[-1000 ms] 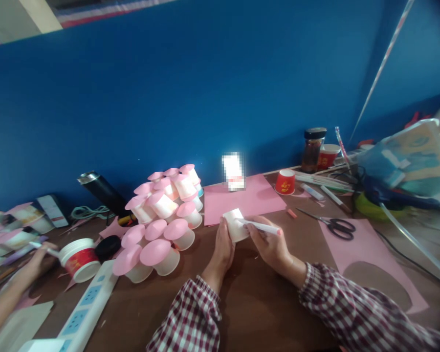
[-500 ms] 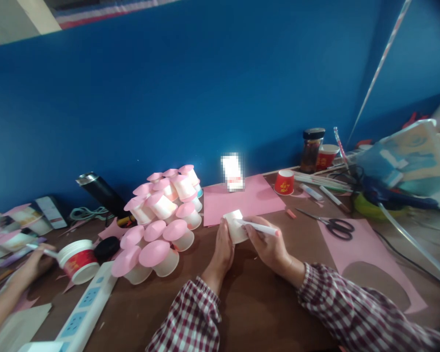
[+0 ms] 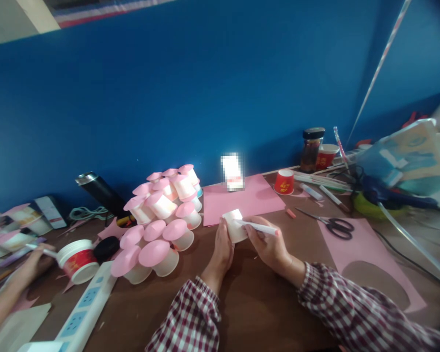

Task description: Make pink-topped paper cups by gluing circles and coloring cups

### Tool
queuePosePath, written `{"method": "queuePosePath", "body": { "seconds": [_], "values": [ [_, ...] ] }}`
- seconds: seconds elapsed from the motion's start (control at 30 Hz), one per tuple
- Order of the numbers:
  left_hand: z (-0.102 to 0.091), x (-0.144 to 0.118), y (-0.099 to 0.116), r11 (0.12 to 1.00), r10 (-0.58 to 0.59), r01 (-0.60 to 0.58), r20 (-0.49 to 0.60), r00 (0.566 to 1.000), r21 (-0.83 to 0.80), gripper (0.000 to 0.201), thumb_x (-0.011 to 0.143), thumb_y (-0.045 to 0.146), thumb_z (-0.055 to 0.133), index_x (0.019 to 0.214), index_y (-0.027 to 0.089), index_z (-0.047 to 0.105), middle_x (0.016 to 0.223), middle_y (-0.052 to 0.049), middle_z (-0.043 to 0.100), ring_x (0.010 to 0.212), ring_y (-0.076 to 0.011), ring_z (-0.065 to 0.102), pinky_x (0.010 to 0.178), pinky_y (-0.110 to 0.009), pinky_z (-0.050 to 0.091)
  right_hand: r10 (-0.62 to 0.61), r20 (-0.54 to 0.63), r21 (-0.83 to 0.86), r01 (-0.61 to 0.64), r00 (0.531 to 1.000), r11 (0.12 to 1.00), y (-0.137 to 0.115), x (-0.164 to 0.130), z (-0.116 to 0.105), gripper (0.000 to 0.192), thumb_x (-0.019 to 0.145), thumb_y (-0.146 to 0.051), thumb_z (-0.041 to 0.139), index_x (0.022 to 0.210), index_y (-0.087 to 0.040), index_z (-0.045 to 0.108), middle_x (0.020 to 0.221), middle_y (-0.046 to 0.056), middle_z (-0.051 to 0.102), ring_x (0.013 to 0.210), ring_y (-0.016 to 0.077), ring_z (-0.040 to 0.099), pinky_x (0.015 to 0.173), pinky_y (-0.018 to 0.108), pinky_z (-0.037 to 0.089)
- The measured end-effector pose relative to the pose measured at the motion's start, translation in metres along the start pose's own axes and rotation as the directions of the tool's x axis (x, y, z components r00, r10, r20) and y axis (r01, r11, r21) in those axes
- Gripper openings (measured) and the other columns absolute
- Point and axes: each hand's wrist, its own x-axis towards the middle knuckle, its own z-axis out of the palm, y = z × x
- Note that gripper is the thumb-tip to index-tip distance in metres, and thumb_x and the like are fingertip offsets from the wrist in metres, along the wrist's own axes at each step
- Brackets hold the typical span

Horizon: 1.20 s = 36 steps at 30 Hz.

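Note:
My left hand [image 3: 224, 247] is closed round the side of a white paper cup [image 3: 236, 230], which is tilted over the table. In my right hand [image 3: 269, 244] is a white marker pen [image 3: 260, 227] with a pinkish end; its tip meets the cup's side or comes very near it. A small pink cap [image 3: 291, 213] lies to the right, beyond my right hand. Left of my hands stand several white cups topped with pink paper discs [image 3: 154, 252], some stacked on others. Behind the cup lie pink paper sheets [image 3: 249, 195].
Scissors [image 3: 339, 228] rest on cut pink paper [image 3: 368, 254] at right. A red paper cup [image 3: 284, 182] and a dark jar [image 3: 311, 149] stand behind. At left are a power strip [image 3: 86, 303], a black flask [image 3: 102, 193] and another person's hand [image 3: 36, 261] with a pen.

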Motion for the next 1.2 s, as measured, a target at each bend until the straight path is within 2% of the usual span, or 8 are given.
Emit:
{"method": "queuePosePath", "body": {
  "seconds": [0.13,0.23,0.43,0.57,0.73,0.87,1.2],
  "values": [
    [0.001,0.001,0.000,0.998,-0.018,0.018,0.012,1.000,-0.053,0.041,0.088,0.045,0.045,0.104,0.011,0.063,0.110,-0.016,0.065,0.112,-0.0276,0.053,0.097,-0.037,0.041,-0.006,0.003,-0.006,0.006,1.000,1.000,0.000,0.000,-0.001,0.015,0.088,-0.023,0.053,0.098,-0.018,0.062,0.089,0.005,0.067,0.075,0.0152,0.063,0.067,0.025,0.051],
    [0.001,0.002,0.000,0.991,-0.041,0.049,0.059,0.997,-0.124,0.043,0.088,0.048,0.043,0.097,0.012,0.064,0.100,-0.013,0.067,0.104,-0.0259,0.057,0.093,-0.036,0.044,-0.009,0.006,-0.007,0.009,1.000,1.000,-0.001,0.001,-0.001,0.015,0.088,-0.022,0.053,0.098,-0.018,0.063,0.088,0.005,0.067,0.075,0.0150,0.063,0.068,0.025,0.051],
    [-0.002,0.005,-0.007,0.975,-0.062,0.071,0.051,0.997,-0.210,0.045,0.085,0.051,0.048,0.101,0.011,0.063,0.098,-0.011,0.068,0.102,-0.0233,0.058,0.091,-0.034,0.044,-0.014,-0.010,-0.008,0.014,1.000,1.000,-0.001,0.000,-0.002,0.014,0.087,-0.022,0.053,0.097,-0.018,0.062,0.087,0.005,0.067,0.074,0.0154,0.063,0.067,0.026,0.052],
    [-0.004,0.008,-0.010,0.959,-0.102,0.113,0.054,0.993,-0.260,0.050,0.082,0.056,0.050,0.101,0.013,0.064,0.097,-0.011,0.068,0.097,-0.0237,0.060,0.085,-0.033,0.046,0.051,-0.019,0.091,-0.049,0.998,0.995,-0.002,0.001,-0.003,0.014,0.088,-0.023,0.052,0.097,-0.018,0.061,0.084,0.005,0.067,0.073,0.0162,0.064,0.065,0.026,0.053],
    [-0.002,0.007,-0.007,0.930,-0.106,0.146,0.134,0.985,-0.337,0.048,0.082,0.057,0.050,0.099,0.015,0.063,0.092,-0.009,0.069,0.082,-0.0192,0.063,0.077,-0.030,0.048,0.120,-0.035,0.144,-0.113,0.992,0.983,-0.004,0.001,-0.004,0.014,0.089,-0.025,0.051,0.096,-0.017,0.061,0.078,0.004,0.065,0.066,0.0153,0.063,0.060,0.025,0.053],
    [-0.001,0.005,-0.003,0.933,-0.087,0.137,0.162,0.983,-0.332,0.044,0.084,0.054,0.048,0.094,0.015,0.064,0.086,-0.007,0.069,0.076,-0.0177,0.063,0.073,-0.028,0.047,0.117,-0.008,0.112,-0.116,0.993,0.987,-0.006,0.002,-0.005,0.015,0.089,-0.025,0.051,0.096,-0.017,0.062,0.078,0.004,0.065,0.067,0.0154,0.064,0.064,0.025,0.054],
    [-0.002,0.005,-0.005,0.941,-0.067,0.123,0.182,0.981,-0.315,0.046,0.085,0.054,0.047,0.099,0.013,0.063,0.090,-0.009,0.069,0.080,-0.0182,0.063,0.077,-0.029,0.047,0.072,-0.019,0.104,-0.070,0.997,0.992,0.000,0.000,-0.002,0.015,0.089,-0.023,0.052,0.099,-0.018,0.062,0.087,0.005,0.066,0.076,0.0167,0.064,0.068,0.026,0.053]
  ]
}}
